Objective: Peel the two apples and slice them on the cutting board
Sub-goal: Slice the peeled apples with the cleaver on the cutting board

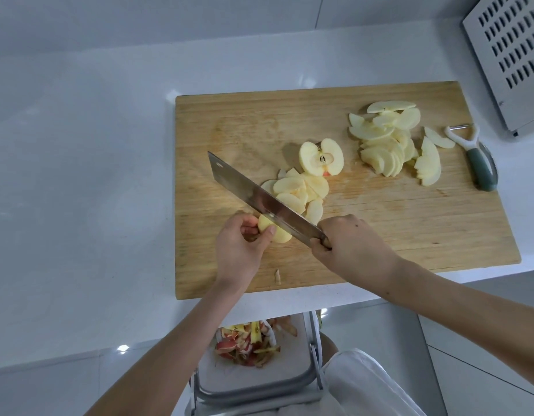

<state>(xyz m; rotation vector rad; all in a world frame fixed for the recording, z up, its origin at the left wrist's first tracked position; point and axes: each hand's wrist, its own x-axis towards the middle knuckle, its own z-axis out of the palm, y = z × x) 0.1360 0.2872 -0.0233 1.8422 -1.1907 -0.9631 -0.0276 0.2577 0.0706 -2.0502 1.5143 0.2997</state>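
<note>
The right hand (349, 244) grips the knife (265, 202) and the left hand (241, 244) holds the apple piece (274, 231) on the cutting board (409, 235), many slices (388, 145) done, one half (321, 157) left.

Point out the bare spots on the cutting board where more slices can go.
Bare: the far-left corner of the cutting board, beyond the cleaver, and the near-right stretch past the right hand. Crowded: the middle around the apple half, and the far-right slice pile by the peeler.
</note>
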